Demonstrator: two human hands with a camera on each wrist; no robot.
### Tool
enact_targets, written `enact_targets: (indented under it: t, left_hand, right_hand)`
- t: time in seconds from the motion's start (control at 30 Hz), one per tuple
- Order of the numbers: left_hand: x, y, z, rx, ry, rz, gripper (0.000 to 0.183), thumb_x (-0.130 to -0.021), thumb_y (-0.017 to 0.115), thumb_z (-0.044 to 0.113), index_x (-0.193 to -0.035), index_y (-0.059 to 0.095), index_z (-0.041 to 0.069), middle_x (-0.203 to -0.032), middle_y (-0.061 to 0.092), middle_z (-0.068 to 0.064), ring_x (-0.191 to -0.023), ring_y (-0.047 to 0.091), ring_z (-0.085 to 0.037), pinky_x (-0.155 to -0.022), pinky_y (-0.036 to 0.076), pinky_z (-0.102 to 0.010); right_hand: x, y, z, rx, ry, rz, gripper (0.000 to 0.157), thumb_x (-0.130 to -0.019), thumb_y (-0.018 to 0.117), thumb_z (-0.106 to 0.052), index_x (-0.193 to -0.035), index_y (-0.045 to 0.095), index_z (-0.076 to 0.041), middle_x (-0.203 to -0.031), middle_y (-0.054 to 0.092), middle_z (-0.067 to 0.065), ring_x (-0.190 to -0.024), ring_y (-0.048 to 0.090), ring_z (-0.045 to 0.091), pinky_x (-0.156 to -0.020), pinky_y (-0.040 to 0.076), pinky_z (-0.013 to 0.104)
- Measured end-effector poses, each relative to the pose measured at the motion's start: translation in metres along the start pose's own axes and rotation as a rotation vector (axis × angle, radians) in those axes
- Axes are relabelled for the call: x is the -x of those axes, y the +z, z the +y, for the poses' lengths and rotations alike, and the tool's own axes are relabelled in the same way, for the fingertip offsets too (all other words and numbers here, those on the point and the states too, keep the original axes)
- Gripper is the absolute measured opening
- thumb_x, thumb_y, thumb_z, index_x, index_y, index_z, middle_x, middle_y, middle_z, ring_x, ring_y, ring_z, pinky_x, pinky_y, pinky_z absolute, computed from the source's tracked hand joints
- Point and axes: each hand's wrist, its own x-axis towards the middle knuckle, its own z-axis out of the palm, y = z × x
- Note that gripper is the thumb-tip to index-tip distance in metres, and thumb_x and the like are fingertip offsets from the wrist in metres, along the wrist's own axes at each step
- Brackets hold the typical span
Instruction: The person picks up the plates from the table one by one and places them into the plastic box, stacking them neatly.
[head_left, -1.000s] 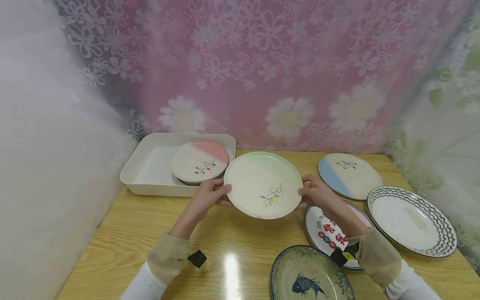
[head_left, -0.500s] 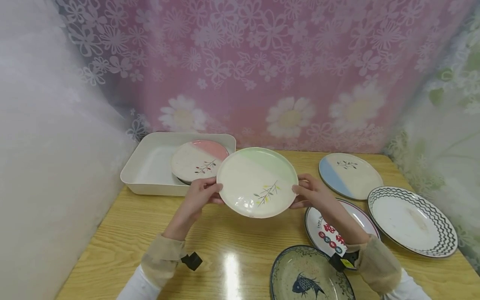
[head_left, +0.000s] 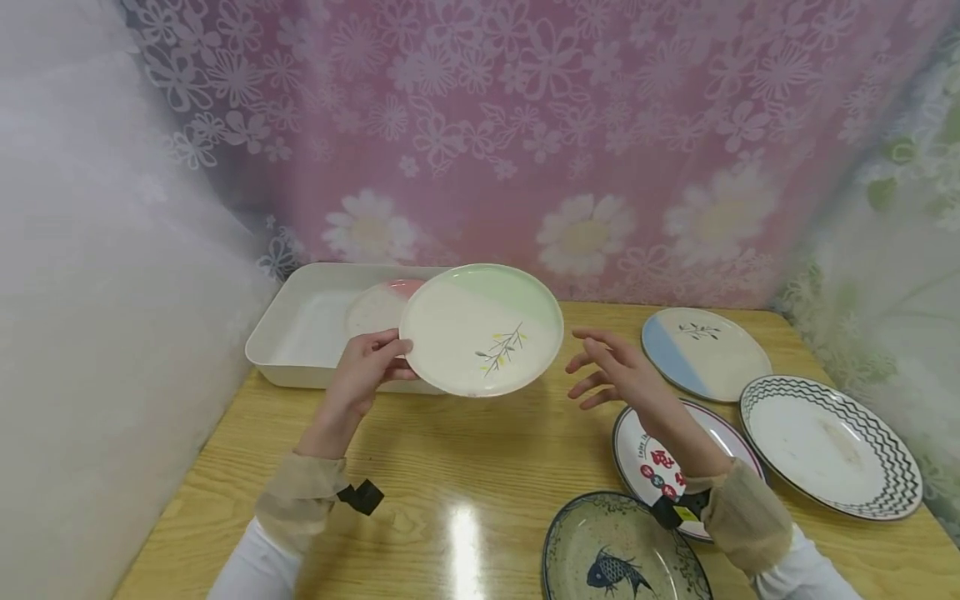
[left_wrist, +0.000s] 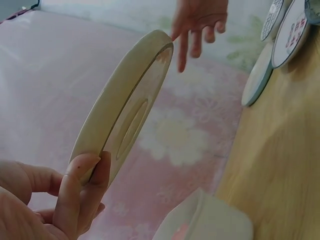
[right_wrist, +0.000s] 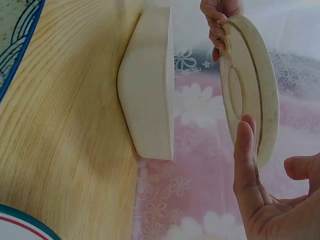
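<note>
1. A person's left hand (head_left: 367,360) held a round cream-and-green plate (head_left: 480,333) in the air by its left edge, thumb on top and fingers beneath. A sprig with yellow leaves decorated its face.
2. Seen from the head, the plate covered the right end of a white bin (head_left: 288,377); whether it was above the bin or in front of it could not be told.
3. The right hand (head_left: 615,371), to the right of the bin, held nothing. Its fingers were spread and loosely bent, just beside the plate's right edge, with a gap showing in the head view.
4. Inside the bin lay a cream-and-pink plate (head_left: 372,312), partly hidden by the raised one.
5. Well to the right of the bin, on the wooden table (head_left: 420,467), were a cream-and-blue plate (head_left: 712,358), a wavy-rimmed dish (head_left: 810,442) and a plate with red characters (head_left: 636,446). A fish-patterned plate (head_left: 562,550) lay nearer the person than the bin.
6. The step in hand appeared to be a one-handed carry beside the bin. The next move seemed to call for a firm left grip, a steady tilt and clearance from the bin's rim.
</note>
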Motion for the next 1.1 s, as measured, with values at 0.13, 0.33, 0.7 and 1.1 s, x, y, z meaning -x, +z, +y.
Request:
enact_targets:
  t: [0.13,0.33,0.7,1.1]
  left_hand:
    - [-0.004,-0.017,0.008,0.015,-0.017,0.074,0.044,-0.102,0.055,0.004,-0.141,0.049,-0.015,-0.096,0.072,-0.004,-0.070,0.072,-0.007,-0.070,0.059,-0.021]
    - [-0.013,-0.034,0.006,0.038,-0.028,0.199,0.045,-0.102,0.054,0.006,-0.142,0.047,-0.013,-0.122,0.059,-0.023,-0.069,0.070,-0.005,-0.071,0.059,-0.020]
    - [-0.022,-0.059,-0.010,-0.001,-0.074,0.342,0.048,-0.102,0.049,0.003,-0.143,0.040,-0.018,-0.129,0.051,-0.031,-0.060,0.067,0.001,-0.071,0.058,-0.016]
    - [-0.033,-0.072,-0.022,-0.077,-0.158,0.362,0.040,-0.101,0.048,0.006,-0.133,0.049,-0.017,-0.107,0.061,-0.015,-0.058,0.068,0.000,-0.107,0.048,-0.034]
  right_hand:
    - [0.003,-0.003,0.003,-0.001,-0.006,-0.001,0.059,-0.111,0.039,-0.037,-0.156,0.028,-0.002,-0.117,0.060,0.026,-0.082,0.074,0.021,-0.072,0.062,0.038]
    - [0.007,-0.008,0.008,0.000,0.000,-0.005,0.058,-0.111,0.040,-0.037,-0.156,0.029,-0.002,-0.116,0.060,0.023,-0.084,0.073,0.021,-0.073,0.062,0.038]
    - [0.013,-0.013,0.015,0.010,0.016,0.008,0.057,-0.110,0.041,-0.036,-0.155,0.030,-0.002,-0.111,0.062,0.014,-0.083,0.073,0.021,-0.072,0.061,0.037]
    - [0.016,-0.016,0.030,-0.004,0.054,0.029,0.056,-0.110,0.042,-0.036,-0.155,0.032,-0.003,-0.110,0.063,0.012,-0.082,0.073,0.021,-0.072,0.061,0.037]
